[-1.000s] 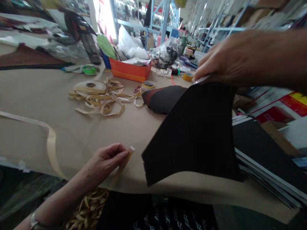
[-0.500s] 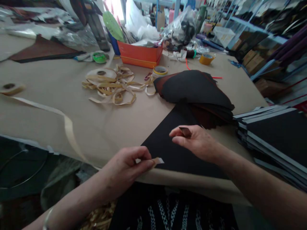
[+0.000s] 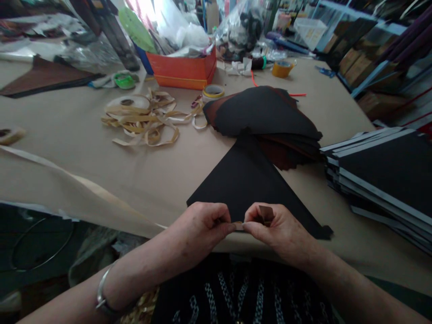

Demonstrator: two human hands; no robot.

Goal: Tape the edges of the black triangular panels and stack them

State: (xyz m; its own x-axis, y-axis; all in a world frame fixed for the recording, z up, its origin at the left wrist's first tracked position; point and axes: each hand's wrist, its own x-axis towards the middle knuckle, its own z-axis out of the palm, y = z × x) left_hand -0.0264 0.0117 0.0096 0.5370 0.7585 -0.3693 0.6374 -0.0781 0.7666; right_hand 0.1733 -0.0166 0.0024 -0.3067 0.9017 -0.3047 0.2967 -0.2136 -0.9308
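My left hand (image 3: 209,225) pinches the end of a tan tape strip (image 3: 97,191) between thumb and forefinger. From there the strip trails left across the table to a tape roll (image 3: 11,135). Close against it, my right hand (image 3: 275,229) pinches at the tape's short free end, thumb and fingertip closed. A small flat brown piece (image 3: 266,213) sticks up from among the right hand's fingers; its kind is unclear. Both hands are over the near edge of a flat black sheet (image 3: 232,180), whose far corner meets a pile of black and brown pieces (image 3: 266,112).
Loose tan tape (image 3: 148,119) lies tangled left of centre, near another tape roll (image 3: 213,91). An orange box (image 3: 182,69) stands at the back. On the right is a stack of black panels with grey edges (image 3: 388,166). Yellow tape (image 3: 282,69) sits farther back.
My right hand has come down and left to meet my left hand at the tape end. My left hand has shifted slightly right, drawing the strip straighter. The view has turned slightly.
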